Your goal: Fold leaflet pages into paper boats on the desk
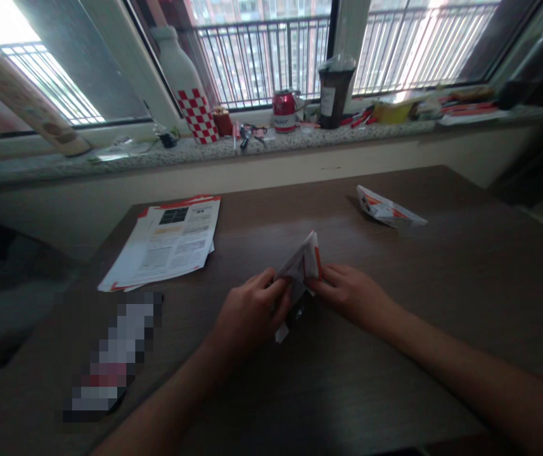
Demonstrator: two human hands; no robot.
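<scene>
Between my two hands is a folded sheet of printed paper [310,253], white with orange-red strips, its pointed tip standing up and away from me. My left hand [255,307] grips its left side, fingers curled against the folds. On the right side, my right hand [340,288] pinches the paper's edge between thumb and fingers. A dark printed part and a loose white corner show below, near the table. Farther back to the right, another folded paper piece [389,210] of similar print lies on the table.
A stack of printed sheets [176,240] lies at the table's back left, with a blurred-out phone-like object [114,354] nearer me. Along the stone windowsill [147,158] stand a checkered bottle [188,95], a red can [284,113] and a dark cup [335,92]. The brown table [442,285] meets the wall.
</scene>
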